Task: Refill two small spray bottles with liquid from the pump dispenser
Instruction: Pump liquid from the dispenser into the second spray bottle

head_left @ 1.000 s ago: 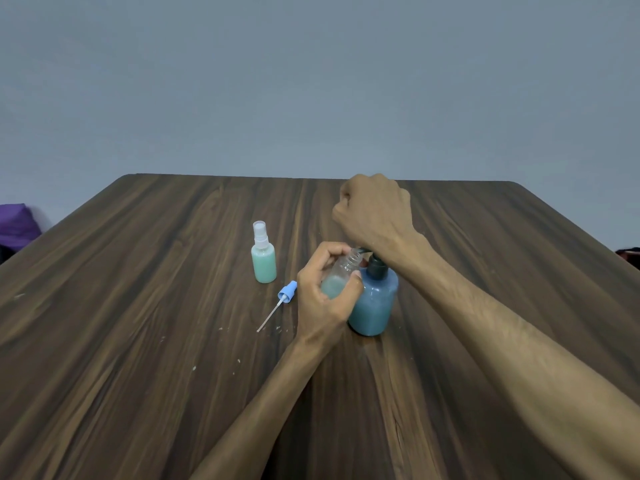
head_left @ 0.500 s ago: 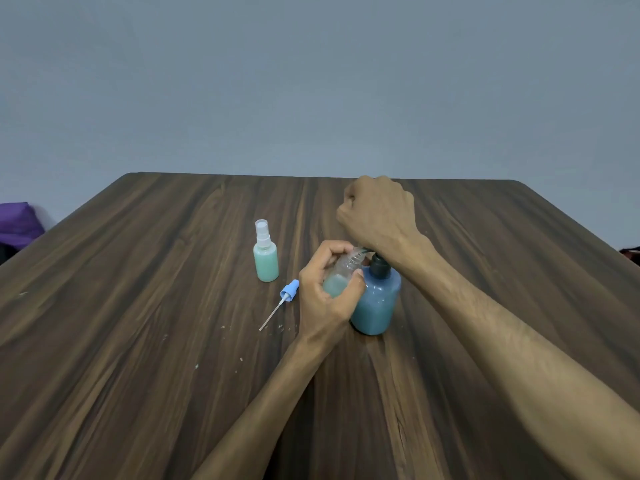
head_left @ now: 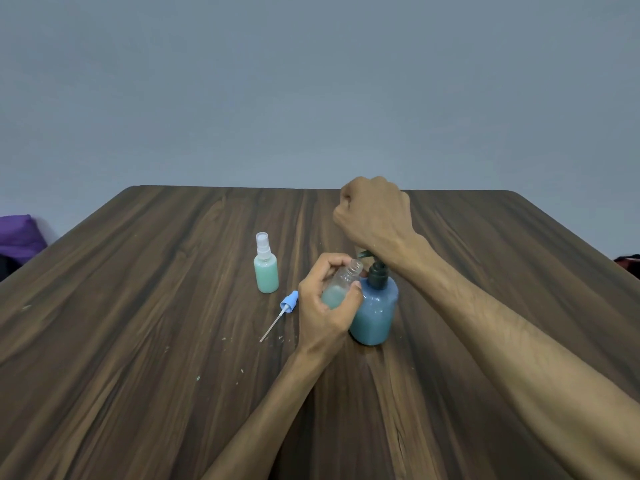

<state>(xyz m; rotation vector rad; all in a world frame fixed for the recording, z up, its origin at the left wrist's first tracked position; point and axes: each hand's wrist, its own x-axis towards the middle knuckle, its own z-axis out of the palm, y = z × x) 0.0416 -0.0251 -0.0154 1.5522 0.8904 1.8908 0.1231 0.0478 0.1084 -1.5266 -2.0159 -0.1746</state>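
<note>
Head view: right hand (head_left: 375,216) has risen off pump dispenser (head_left: 375,311).

Dark wood-grain table (head_left: 138,341); plain grey-blue wall (head_left: 311,81); purple item (head_left: 17,233) far left

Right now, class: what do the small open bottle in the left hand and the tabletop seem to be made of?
Small open clear bottle: likely clear glossy plastic, since the pale green liquid shows through its wall. Dark brown tabletop: wood or wood-look laminate, matte, with streaky grain; which one cannot be told.

Pump head (head_left: 363,253) under right hand (head_left: 375,216)
</note>
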